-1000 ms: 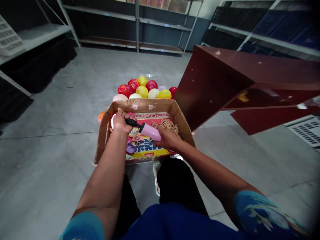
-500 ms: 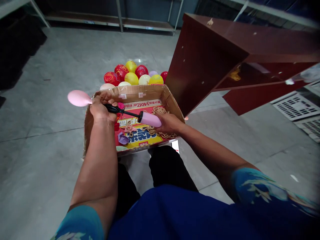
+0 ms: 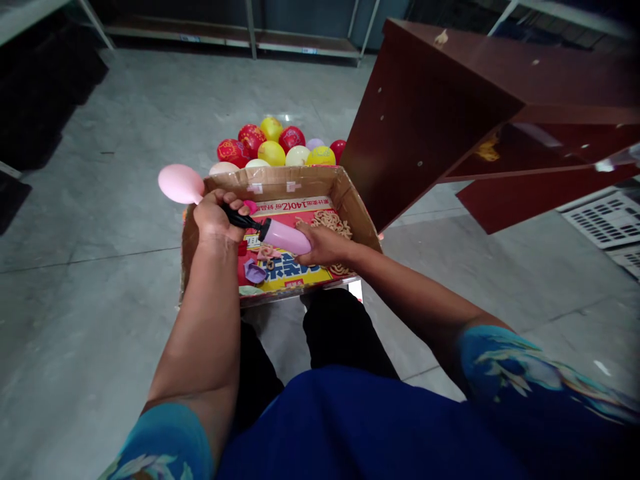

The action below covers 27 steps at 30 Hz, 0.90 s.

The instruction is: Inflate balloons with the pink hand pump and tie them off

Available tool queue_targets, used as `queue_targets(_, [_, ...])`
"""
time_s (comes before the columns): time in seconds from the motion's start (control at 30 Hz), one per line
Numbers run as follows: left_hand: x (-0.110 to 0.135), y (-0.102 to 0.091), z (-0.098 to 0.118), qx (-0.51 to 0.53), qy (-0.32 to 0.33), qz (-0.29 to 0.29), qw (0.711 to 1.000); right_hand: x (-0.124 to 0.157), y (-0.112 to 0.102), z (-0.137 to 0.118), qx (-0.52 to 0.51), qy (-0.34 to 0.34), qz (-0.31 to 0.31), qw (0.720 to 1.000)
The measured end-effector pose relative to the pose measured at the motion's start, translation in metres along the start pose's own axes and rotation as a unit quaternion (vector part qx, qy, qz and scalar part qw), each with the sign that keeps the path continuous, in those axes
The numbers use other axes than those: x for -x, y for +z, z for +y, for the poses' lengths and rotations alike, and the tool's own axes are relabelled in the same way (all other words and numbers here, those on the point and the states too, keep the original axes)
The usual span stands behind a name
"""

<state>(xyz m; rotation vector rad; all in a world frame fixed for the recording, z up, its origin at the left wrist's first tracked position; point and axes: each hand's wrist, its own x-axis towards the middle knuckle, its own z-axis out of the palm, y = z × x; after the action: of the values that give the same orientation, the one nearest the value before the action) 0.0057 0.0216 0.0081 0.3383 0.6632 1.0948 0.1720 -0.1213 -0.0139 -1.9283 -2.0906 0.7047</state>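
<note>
My left hand [image 3: 216, 217] is closed round the black nozzle end of a pink hand pump [image 3: 280, 234] and pinches the neck of a pink balloon [image 3: 181, 184], which bulges out to the left, partly inflated. My right hand [image 3: 323, 245] grips the pump's pink barrel. Both hands hover over an open cardboard box [image 3: 300, 181] on the floor in front of my knees. Inside the box lie a red and yellow printed sheet, a heap of tan rubber bands [image 3: 331, 223] and a few limp balloons [image 3: 255, 272].
Several inflated red, yellow and white balloons [image 3: 273, 151] lie on the grey floor behind the box. A dark red wooden cabinet [image 3: 450, 113] lies tipped over at the right. Metal shelving lines the far wall. White vented panels [image 3: 605, 220] lie at the far right.
The pink balloon has swelled from barely visible to a rounded bulb. The pump's barrel has been pushed back in toward my left hand after being drawn out.
</note>
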Motion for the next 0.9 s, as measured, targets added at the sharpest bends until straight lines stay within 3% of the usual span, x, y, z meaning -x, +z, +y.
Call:
queue_targets(0.2, [-0.001,-0.008,0.022,0.03,0.036,0.017,0.999,0.025,-0.002,0.018,-0.038,0.017,-0.002,0.999])
queue_targets(0.37, [0.0,-0.013,0.033,0.04,0.064,0.031,0.997,0.02,0.006,0.03,-0.036,0.041,-0.014,0.998])
queue_targets(0.67, [0.001,-0.017,0.038,0.016,0.033,-0.012,0.999,-0.022,0.014,-0.012,0.003,0.001,0.007,1.0])
queue_targets(0.9, [0.005,-0.019,0.04,-0.01,0.035,-0.02,0.999,-0.032,0.028,-0.032,-0.06,0.014,0.033,0.998])
